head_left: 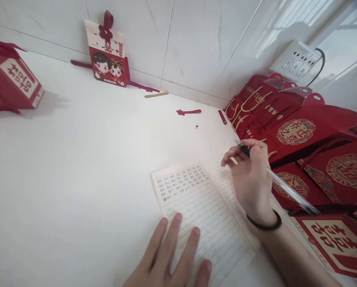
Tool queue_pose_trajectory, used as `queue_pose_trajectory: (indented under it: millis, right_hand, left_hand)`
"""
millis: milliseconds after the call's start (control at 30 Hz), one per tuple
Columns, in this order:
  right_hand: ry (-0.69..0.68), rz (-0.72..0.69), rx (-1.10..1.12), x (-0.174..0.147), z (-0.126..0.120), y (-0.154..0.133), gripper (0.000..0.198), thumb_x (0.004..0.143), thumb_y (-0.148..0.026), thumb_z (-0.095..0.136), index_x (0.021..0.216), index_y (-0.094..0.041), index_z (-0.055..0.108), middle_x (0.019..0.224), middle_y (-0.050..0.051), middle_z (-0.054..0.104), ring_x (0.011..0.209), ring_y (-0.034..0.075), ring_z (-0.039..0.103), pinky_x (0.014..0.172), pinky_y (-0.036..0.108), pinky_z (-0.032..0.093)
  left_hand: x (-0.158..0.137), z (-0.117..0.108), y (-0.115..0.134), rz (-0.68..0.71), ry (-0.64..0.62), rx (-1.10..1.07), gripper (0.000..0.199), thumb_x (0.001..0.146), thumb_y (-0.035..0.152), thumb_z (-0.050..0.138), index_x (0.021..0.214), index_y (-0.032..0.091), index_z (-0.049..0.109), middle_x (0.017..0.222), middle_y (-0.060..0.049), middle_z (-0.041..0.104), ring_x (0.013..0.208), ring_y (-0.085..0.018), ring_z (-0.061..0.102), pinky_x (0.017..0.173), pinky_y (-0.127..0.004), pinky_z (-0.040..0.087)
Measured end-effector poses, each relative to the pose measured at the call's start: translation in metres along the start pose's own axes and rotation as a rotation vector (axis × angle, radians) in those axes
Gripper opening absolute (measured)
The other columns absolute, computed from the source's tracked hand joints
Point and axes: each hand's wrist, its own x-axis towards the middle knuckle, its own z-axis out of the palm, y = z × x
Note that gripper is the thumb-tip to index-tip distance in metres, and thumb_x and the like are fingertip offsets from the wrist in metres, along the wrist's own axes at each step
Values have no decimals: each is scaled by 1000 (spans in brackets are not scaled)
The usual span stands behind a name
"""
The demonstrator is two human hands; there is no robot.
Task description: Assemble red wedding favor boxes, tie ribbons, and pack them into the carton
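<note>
Left hand (163, 275), grip released, touches a notebook (208, 215); right hand (254, 183) grasps a pen (286, 186); red boxes (316, 133) line the surface's (91, 159) right edge.

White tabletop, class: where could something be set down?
Bare: the wide stretch between the leftmost red box and the notebook. Mostly bare: a smaller patch between notebook and flower-ended red strap. Crowded: the right side, with gift boxes.

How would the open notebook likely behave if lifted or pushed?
The notebook would probably flop along its centre fold, since it lies open. It looks slim, so is likely light. A push might meet drag where the left hand spreads over it.
</note>
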Motion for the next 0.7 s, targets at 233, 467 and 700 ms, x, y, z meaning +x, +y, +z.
queue_pose_trajectory:
  millis: [233,467,700]
  right_hand:
    - [-524,479,42,-51,46,-13,28,95,-37,42,76,-17,49,53,-4,45,44,7,39,40,15,32]
    - [-442,481,9,-47,41,-11,20,85,-27,58,74,-18,45,59,-2,57,39,7,47,37,17,42]
    - [-458,284,-251,-47,37,-18,33,83,-32,65,62,-18,45,53,-2,55,44,8,49,39,17,39]
  left_hand:
    - [3,-7,-1,25,-22,-12,44,84,41,57,125,31,49,132,-6,51,113,-33,54,91,-49,46]
    - [9,-16,3,-2,-91,-95,40,86,38,52,126,31,49,132,-4,51,113,-30,55,94,-48,46]
    - [7,-15,9,-63,-60,-136,41,82,39,59,122,31,52,134,0,50,120,-29,49,100,-48,42]
